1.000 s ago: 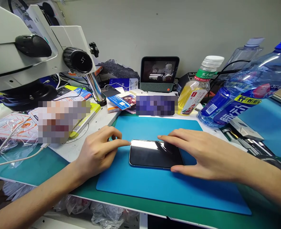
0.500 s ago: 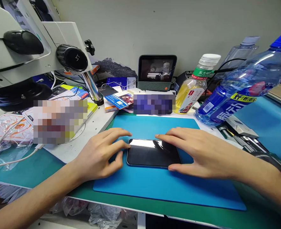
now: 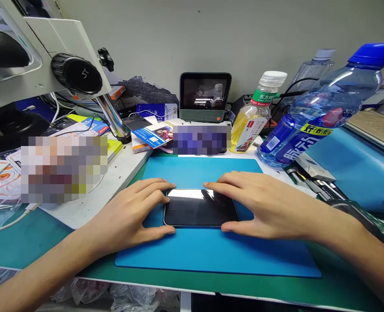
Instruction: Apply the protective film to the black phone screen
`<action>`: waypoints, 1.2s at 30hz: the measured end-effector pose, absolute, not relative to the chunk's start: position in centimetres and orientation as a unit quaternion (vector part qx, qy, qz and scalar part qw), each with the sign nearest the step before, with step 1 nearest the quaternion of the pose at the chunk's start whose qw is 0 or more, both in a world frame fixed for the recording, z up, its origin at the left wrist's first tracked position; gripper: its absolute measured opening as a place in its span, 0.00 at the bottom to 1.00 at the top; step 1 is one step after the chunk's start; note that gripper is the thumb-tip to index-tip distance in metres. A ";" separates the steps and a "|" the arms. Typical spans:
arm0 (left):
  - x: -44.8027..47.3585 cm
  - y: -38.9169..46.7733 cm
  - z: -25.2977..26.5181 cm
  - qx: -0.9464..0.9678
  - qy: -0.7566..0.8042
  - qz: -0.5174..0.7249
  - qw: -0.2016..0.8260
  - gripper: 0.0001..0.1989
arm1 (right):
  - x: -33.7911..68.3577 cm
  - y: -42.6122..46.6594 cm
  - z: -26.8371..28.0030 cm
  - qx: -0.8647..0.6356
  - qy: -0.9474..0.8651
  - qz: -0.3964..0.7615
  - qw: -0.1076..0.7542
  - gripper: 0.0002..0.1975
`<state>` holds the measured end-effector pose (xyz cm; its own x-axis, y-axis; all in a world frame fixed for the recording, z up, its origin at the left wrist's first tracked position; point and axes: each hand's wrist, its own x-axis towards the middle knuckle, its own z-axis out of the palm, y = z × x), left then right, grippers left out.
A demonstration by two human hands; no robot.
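Observation:
A smartphone (image 3: pixel 200 210) with a dark, glossy screen lies flat and sideways on a blue mat (image 3: pixel 211 251). My left hand (image 3: pixel 136 212) is around its left end, the thumb along the near edge and the fingertips at the left and far edges. From the other side, my right hand (image 3: pixel 253 206) spans the phone's right end, thumb on the near edge and forefinger at the far edge. Its other fingers are partly hidden behind the forefinger. Light reflects along the upper part of the screen.
A microscope (image 3: pixel 76 73) on a metal post stands at the left. Behind the mat are cards (image 3: pixel 154 135) and a small screen device (image 3: pixel 205 97). A yellow drink bottle (image 3: pixel 252 117) and a large blue bottle (image 3: pixel 312 117) stand right of it.
My left thumb has stretched out from a curled position to the phone's near edge. My right hand keeps its grip. The whole view has shifted slightly, with things appearing further left.

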<state>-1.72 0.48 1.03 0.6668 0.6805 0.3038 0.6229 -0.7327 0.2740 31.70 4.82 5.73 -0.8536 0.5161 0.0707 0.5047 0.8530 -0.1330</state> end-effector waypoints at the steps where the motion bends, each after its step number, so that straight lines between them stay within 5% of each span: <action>1: -1.7 0.5 1.0 0.909 0.360 0.198 0.077 0.16 | 31.7 4.8 5.7 -0.266 -0.961 0.055 0.052 0.32; 10: -1.8 0.4 0.8 0.896 0.373 0.205 0.125 0.14 | 31.5 4.7 5.5 -0.255 -0.964 0.028 0.064 0.36; 18: -2.0 0.1 0.6 0.914 0.330 0.235 0.017 0.12 | 31.6 4.2 5.4 -0.225 -0.968 -0.016 0.108 0.39; 36: -1.9 -0.1 0.6 0.915 0.324 0.240 -0.010 0.13 | 31.5 4.1 5.2 -0.206 -0.971 -0.049 0.112 0.40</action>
